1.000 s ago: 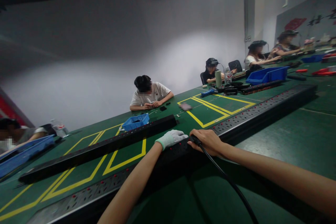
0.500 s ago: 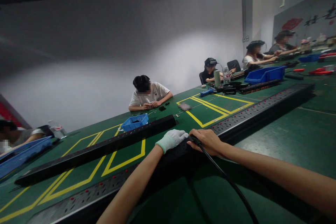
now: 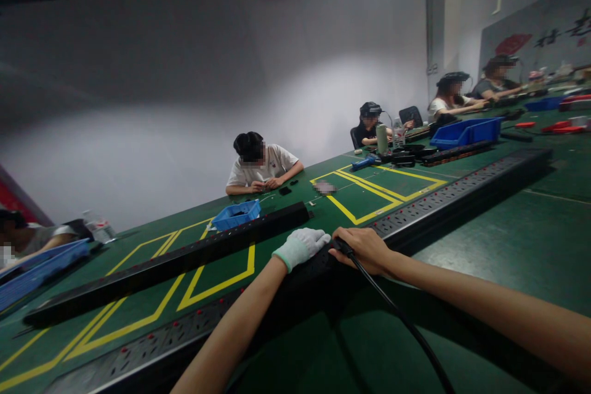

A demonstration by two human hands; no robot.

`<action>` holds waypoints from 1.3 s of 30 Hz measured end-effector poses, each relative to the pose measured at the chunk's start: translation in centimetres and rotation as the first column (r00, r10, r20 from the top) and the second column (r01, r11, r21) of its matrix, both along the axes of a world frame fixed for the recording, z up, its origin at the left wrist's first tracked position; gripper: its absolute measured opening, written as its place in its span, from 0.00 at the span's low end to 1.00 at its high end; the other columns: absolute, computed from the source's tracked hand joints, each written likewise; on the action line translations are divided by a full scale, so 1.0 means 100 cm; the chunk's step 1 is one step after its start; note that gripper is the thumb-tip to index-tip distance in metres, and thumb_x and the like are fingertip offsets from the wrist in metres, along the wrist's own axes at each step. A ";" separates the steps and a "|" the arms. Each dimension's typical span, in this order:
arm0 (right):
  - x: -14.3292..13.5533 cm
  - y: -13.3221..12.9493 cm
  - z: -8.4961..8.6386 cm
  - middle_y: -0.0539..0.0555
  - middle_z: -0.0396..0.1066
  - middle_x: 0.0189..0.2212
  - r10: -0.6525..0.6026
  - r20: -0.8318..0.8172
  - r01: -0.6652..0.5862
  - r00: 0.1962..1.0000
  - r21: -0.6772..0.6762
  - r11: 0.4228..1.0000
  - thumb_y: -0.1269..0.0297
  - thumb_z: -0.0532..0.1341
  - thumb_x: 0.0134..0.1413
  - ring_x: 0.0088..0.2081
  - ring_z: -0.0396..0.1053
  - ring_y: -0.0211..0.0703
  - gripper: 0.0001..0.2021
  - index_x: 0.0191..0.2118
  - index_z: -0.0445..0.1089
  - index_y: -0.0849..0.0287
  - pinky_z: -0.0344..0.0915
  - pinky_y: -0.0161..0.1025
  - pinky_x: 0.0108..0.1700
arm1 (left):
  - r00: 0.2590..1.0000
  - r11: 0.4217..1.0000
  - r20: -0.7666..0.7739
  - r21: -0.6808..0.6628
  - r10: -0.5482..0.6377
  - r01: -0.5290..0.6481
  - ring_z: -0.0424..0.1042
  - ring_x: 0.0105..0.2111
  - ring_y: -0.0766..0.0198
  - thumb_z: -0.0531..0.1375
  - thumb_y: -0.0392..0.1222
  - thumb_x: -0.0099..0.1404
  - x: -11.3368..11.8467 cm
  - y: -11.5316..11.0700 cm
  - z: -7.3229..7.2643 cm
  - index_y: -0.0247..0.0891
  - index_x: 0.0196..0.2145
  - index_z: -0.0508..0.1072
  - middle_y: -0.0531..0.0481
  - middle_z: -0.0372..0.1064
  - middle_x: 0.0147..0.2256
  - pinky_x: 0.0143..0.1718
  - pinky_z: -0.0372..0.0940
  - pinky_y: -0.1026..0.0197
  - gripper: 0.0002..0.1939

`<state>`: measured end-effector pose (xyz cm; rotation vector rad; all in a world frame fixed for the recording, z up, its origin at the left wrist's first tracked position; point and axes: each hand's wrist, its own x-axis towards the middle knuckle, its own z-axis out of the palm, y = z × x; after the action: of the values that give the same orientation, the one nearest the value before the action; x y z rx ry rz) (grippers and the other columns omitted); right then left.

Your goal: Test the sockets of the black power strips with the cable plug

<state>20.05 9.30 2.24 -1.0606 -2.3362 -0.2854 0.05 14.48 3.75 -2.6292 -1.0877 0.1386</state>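
Note:
A long black power strip (image 3: pixel 443 194) with rows of sockets and small red parts runs diagonally beneath both hands. On its middle rests my left hand (image 3: pixel 302 247), in a white glove, its fingers closed over the strip close to the plug. Bare, my right hand (image 3: pixel 364 249) is wrapped around a black plug (image 3: pixel 341 245) at the top of the strip. From that plug a black cable (image 3: pixel 397 309) hangs down toward the lower edge of the view. The plug's prongs and the sockets under my hands are hidden.
A second long black strip (image 3: pixel 175 263) lies farther back on the green table (image 3: pixel 517 234). Beyond it stands a small blue bin (image 3: pixel 236 214); larger blue bins (image 3: pixel 466 133) (image 3: pixel 41 274) sit right and left. Yellow tape marks rectangles. Several people sit across the table.

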 end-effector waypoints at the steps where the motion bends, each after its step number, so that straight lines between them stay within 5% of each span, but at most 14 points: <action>1: 0.000 0.000 0.000 0.54 0.71 0.30 -0.001 -0.001 0.001 1.000 0.001 1.000 0.52 0.50 0.60 0.33 0.69 0.42 0.15 0.40 0.63 0.58 0.56 0.33 0.31 | 1.000 1.000 -0.023 0.014 -0.012 0.012 0.69 0.40 0.60 0.40 0.44 0.71 -0.001 -0.002 0.000 0.40 0.46 0.65 0.46 0.68 0.42 0.40 0.63 0.60 0.18; 11: 0.000 0.000 0.001 0.54 0.71 0.29 0.003 0.013 -0.003 1.000 -0.002 1.000 0.52 0.49 0.60 0.32 0.70 0.42 0.15 0.40 0.63 0.58 0.56 0.33 0.31 | 0.990 0.993 -0.134 0.106 -0.036 0.051 0.69 0.39 0.59 0.40 0.39 0.71 -0.005 -0.014 0.004 0.39 0.49 0.63 0.44 0.66 0.42 0.35 0.62 0.61 0.16; 29: 0.000 0.000 0.002 0.54 0.71 0.30 -0.012 0.028 0.012 1.000 -0.008 1.000 0.51 0.49 0.60 0.32 0.70 0.43 0.16 0.39 0.63 0.58 0.56 0.33 0.30 | 0.995 0.995 -0.033 0.045 -0.090 0.092 0.70 0.40 0.61 0.41 0.42 0.71 0.001 -0.016 0.005 0.38 0.46 0.66 0.44 0.70 0.41 0.40 0.63 0.61 0.16; 39: 0.000 0.002 0.000 0.54 0.71 0.30 -0.015 0.042 0.015 0.999 0.001 1.000 0.51 0.49 0.60 0.32 0.70 0.43 0.15 0.40 0.62 0.58 0.56 0.34 0.30 | 0.999 0.999 0.027 0.047 -0.021 0.019 0.71 0.37 0.63 0.37 0.46 0.71 -0.001 -0.012 0.007 0.39 0.42 0.67 0.48 0.70 0.35 0.37 0.62 0.63 0.21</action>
<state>20.07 9.46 2.28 -1.0820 -2.3658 -0.3170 -0.01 13.27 4.44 -2.6065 -1.0603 0.0716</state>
